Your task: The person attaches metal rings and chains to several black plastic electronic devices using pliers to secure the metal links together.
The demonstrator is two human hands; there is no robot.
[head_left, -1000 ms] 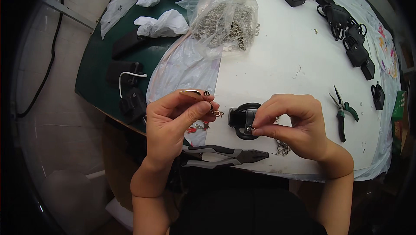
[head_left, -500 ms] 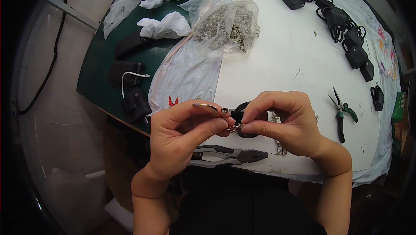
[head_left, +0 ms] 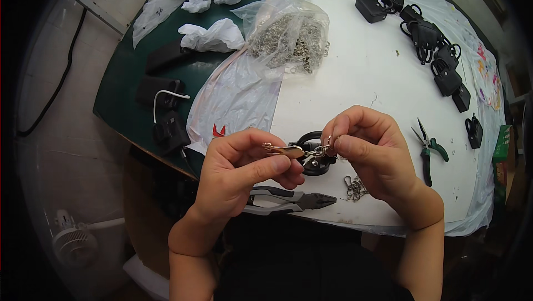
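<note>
Over the near part of the white board, my left hand (head_left: 236, 162) pinches a long, shiny metal piece (head_left: 286, 150) between thumb and fingers; its exact kind is unclear. From the piece's right end a short metal chain (head_left: 317, 150) runs across to my right hand (head_left: 366, 151). The thumb and forefinger of that hand are closed on the chain's other end. Directly behind and below the chain lies a black, round-looped thing (head_left: 315, 167), partly covered. Loose metal hooks and links (head_left: 353, 188) lie below my right hand. Grey-handled combination pliers (head_left: 291, 200) rest below my left hand.
Needle-nose pliers (head_left: 426, 151) with green and black handles lie to the right. A clear bag of metal chain (head_left: 288, 37) stands at the back. Black boxes with cables (head_left: 426, 33) line the right side. Black devices (head_left: 169, 129) and crumpled white plastic (head_left: 214, 34) are on the left.
My right hand has moved up and slightly right, drawing the chain into fuller view. In my left hand the metal piece has turned to lie nearly level. The view has shifted a little.
</note>
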